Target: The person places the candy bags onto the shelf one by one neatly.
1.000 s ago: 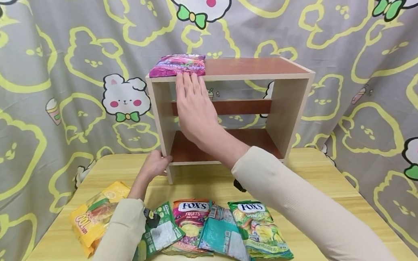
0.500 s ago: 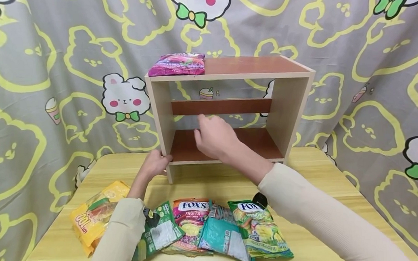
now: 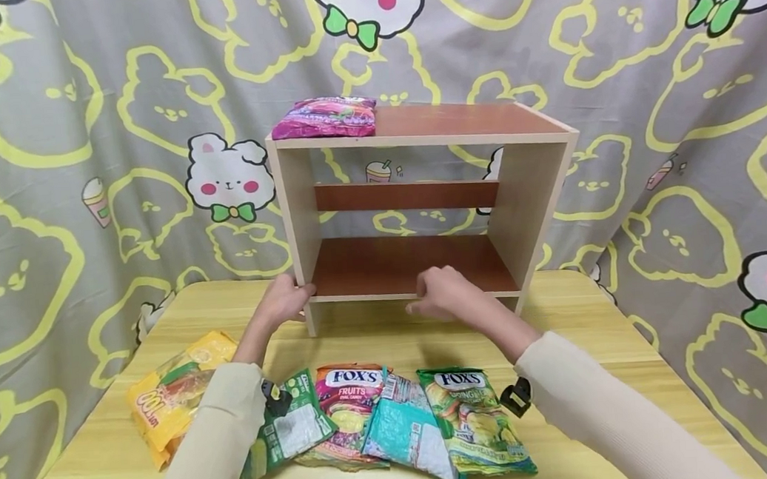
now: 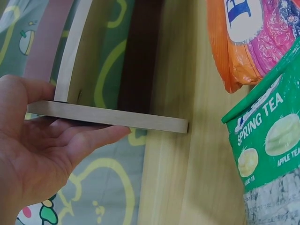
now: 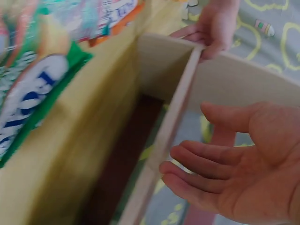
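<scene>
My left hand (image 3: 284, 303) grips the left side panel of a small wooden shelf (image 3: 294, 223) near its lower board. In the left wrist view the thumb lies on one side of that panel and the fingers (image 4: 101, 139) on the other. Nothing is held by my right hand (image 3: 446, 294), which hovers before the front edge of the lower board; its fingers look loosely bent in the right wrist view. A purple-pink candy bag (image 3: 327, 119) lies on the left end of the shelf's top.
Along the table's (image 3: 357, 338) front lie a yellow bag (image 3: 180, 391), a green candy bag (image 3: 296, 420), a red-orange Fox's bag (image 3: 347, 413), a teal bag (image 3: 406, 431) and a green Fox's bag (image 3: 476, 418). A patterned curtain (image 3: 147, 100) hangs behind.
My right hand has left the front edge of the purple-pink bag and come down and right to the lower board's level. The left hand and the bags stay put.
</scene>
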Tool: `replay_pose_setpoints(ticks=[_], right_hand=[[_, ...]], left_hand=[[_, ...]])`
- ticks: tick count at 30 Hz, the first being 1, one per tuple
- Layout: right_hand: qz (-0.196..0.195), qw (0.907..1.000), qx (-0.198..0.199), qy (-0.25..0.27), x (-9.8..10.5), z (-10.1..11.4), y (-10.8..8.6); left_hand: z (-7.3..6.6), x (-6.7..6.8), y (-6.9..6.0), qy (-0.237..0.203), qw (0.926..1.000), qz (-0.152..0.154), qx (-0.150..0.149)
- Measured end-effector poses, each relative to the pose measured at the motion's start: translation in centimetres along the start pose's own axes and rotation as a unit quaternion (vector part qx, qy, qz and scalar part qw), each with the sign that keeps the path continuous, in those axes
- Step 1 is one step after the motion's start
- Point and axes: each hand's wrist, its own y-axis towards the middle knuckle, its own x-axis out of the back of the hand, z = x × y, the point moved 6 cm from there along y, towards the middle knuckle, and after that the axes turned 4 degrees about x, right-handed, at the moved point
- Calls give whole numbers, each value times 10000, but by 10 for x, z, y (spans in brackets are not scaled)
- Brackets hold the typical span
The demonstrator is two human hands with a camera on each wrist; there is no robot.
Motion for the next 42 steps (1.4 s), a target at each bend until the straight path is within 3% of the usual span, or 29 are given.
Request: replay_pose_setpoints(ticks=[12, 28, 37, 42], right_hand=[[835, 9963, 70, 196, -40, -45, -18], [1672, 9819, -77, 886, -82, -73, -41], [1573, 9795, 307, 1220, -92, -73, -44], [1401, 9816, 257, 1272, -94, -74, -43]], left_hand=[[0, 1, -2, -33, 10000, 16, 25], [-3, -1, -4, -159, 9998, 75, 46], [-3, -1, -4, -140, 9999, 57, 16], [-3, -1, -4, -166, 9998, 69, 11]])
